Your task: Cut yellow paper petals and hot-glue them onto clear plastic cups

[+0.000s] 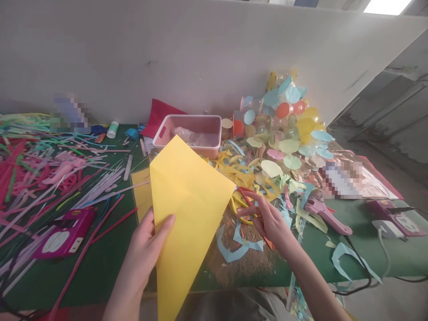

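A large sheet of yellow paper (187, 196) is held up in front of me, with a pointed top and a slanted right edge. My left hand (150, 240) grips its left side, thumb on the front and fingers behind. My right hand (269, 218) has its fingers around the handles of scissors (244, 191) with red and yellow grips. The scissors are at the paper's right corner; their blades are not visible. Below them, light blue paper scraps (234, 254) lie on the green table (110, 263).
A pink bin (214, 154) holding a clear plastic bottle stands behind the paper. Plastic bottles with coloured paper discs (290, 147) are heaped at the back right. A pink glue gun (327, 216) and corded power strip (397, 216) lie right. Pipe cleaners (73, 178) cover the left.
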`<state>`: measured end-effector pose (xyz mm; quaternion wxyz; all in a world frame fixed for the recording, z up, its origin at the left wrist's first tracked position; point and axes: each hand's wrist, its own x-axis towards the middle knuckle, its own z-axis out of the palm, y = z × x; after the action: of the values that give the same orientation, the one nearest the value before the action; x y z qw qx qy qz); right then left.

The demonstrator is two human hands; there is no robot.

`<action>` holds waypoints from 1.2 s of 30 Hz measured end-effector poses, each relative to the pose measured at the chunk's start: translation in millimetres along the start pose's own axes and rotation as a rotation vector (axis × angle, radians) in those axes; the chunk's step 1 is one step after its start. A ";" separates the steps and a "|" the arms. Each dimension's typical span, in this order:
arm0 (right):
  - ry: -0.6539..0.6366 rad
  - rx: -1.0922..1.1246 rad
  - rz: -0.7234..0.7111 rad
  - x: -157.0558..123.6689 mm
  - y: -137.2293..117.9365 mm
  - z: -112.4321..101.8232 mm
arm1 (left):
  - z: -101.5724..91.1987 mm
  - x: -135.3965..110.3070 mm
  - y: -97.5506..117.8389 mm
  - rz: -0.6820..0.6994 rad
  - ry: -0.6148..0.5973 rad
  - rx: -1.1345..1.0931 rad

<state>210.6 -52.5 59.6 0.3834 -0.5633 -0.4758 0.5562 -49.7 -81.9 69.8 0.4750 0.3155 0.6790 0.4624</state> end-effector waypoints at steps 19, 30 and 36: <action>0.215 -1.121 -0.277 20.0 30.4 -6.9 | -25.7 38.1 -17.0 0.009 0.011 0.098; 0.127 -1.357 -0.070 37.8 16.1 14.0 | -19.5 20.4 -24.8 -0.250 -0.067 -0.250; 0.110 -1.168 0.042 29.4 0.3 12.2 | -15.6 18.8 -28.4 -0.139 -0.030 -0.082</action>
<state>196.5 -25.5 50.5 0.0224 -0.7184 -0.6717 0.1793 -70.5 -81.3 38.8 0.5286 0.2550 0.6726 0.4508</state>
